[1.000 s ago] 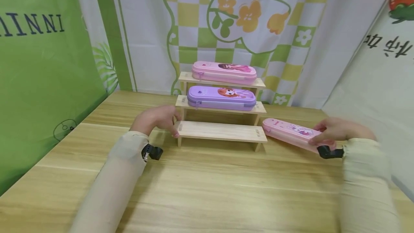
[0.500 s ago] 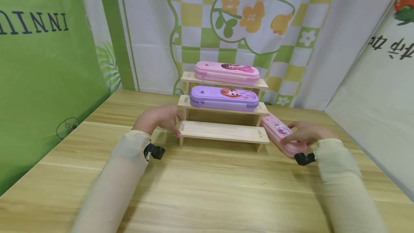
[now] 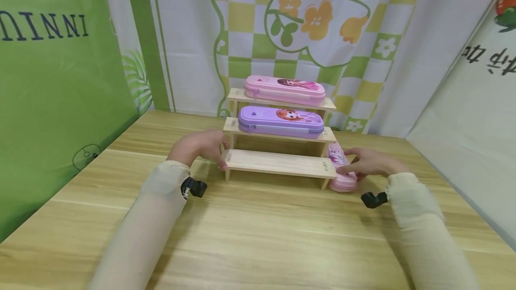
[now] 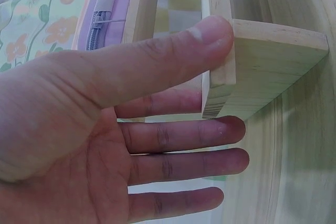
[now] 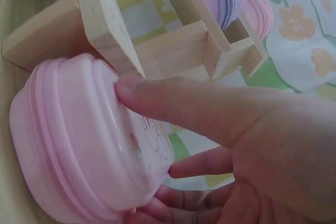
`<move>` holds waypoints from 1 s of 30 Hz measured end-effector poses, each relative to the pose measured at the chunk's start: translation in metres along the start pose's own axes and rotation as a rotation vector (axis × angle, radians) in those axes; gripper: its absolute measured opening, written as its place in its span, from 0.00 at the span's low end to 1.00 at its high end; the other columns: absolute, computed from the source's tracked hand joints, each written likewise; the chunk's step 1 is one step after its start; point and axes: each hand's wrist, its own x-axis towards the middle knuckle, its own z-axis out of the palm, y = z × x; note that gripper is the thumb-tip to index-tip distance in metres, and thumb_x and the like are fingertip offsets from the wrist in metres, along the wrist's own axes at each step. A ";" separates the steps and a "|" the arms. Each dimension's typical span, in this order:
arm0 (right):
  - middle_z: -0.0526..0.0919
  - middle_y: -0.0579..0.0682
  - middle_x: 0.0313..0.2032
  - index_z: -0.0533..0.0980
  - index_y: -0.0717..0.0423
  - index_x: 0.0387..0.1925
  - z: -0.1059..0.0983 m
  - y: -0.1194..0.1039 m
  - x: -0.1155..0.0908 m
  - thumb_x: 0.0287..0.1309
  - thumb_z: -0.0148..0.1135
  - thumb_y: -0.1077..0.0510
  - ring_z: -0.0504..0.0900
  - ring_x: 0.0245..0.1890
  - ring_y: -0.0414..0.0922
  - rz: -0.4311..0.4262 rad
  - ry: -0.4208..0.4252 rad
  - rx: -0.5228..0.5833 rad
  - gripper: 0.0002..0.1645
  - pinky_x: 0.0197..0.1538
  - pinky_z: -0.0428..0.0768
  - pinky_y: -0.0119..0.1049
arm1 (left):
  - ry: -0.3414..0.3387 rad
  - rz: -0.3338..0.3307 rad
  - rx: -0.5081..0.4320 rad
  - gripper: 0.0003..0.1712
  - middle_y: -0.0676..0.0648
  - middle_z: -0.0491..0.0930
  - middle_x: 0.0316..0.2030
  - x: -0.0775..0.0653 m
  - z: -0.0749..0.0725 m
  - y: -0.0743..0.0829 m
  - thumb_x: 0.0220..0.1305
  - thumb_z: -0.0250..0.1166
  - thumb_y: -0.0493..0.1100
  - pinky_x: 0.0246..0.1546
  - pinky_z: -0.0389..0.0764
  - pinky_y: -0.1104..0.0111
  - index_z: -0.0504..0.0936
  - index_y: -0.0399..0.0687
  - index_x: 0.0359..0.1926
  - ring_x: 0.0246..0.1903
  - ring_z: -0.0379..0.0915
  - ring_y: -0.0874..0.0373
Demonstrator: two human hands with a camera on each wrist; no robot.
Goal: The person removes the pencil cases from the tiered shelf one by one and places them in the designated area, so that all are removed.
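Observation:
My left hand (image 3: 203,147) pinches the left end of the bottom step of a wooden stepped rack (image 3: 278,164), thumb on the board's edge and index finger behind it in the left wrist view. On the table against the rack's right end lies a pink pencil case (image 3: 344,184) with a bunny print, pointing front to back. My right hand (image 3: 372,162) holds it, thumb on the lid and fingers at its right side; the right wrist view shows its zipped end. A purple pencil case (image 3: 281,121) rests on the middle step, another pink pencil case (image 3: 284,89) on the top step.
The rack stands on a wooden table (image 3: 258,236). A patterned curtain (image 3: 185,48) hangs close behind, a green cloth (image 3: 60,93) borders the left side and a white cloth (image 3: 475,102) the right. Black wrist cameras (image 3: 374,200) stick out near both hands.
My right hand has brought the bunny-print pencil case leftward and turned it from slanting to front-to-back, against the rack's end. The left hand keeps its hold on the rack; the view has shifted slightly.

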 end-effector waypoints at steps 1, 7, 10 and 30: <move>0.79 0.72 0.52 0.52 0.77 0.72 0.001 0.000 0.001 0.64 0.66 0.42 0.85 0.39 0.46 0.000 -0.001 0.010 0.55 0.45 0.85 0.42 | 0.000 0.000 -0.002 0.38 0.41 0.81 0.53 0.000 0.000 0.000 0.51 0.79 0.47 0.52 0.80 0.57 0.78 0.36 0.61 0.42 0.75 0.53; 0.80 0.73 0.51 0.53 0.79 0.71 0.003 0.003 0.005 0.63 0.67 0.45 0.85 0.35 0.44 -0.023 0.003 0.058 0.54 0.43 0.86 0.42 | -0.006 0.004 -0.009 0.38 0.44 0.82 0.47 0.002 0.001 -0.001 0.50 0.79 0.46 0.44 0.80 0.62 0.78 0.35 0.60 0.34 0.73 0.56; 0.82 0.67 0.45 0.53 0.78 0.71 0.003 0.003 0.005 0.64 0.67 0.45 0.85 0.34 0.44 -0.016 0.029 0.080 0.54 0.42 0.85 0.41 | -0.015 0.005 -0.009 0.36 0.46 0.80 0.40 0.003 0.001 -0.002 0.51 0.79 0.46 0.37 0.77 0.66 0.79 0.36 0.59 0.31 0.69 0.57; 0.75 0.63 0.66 0.66 0.60 0.71 0.006 -0.064 0.021 0.62 0.70 0.48 0.81 0.58 0.50 -0.303 0.601 0.362 0.42 0.51 0.78 0.19 | -0.022 0.000 -0.040 0.37 0.43 0.82 0.43 0.002 0.001 -0.002 0.52 0.78 0.45 0.37 0.79 0.65 0.77 0.35 0.61 0.28 0.70 0.58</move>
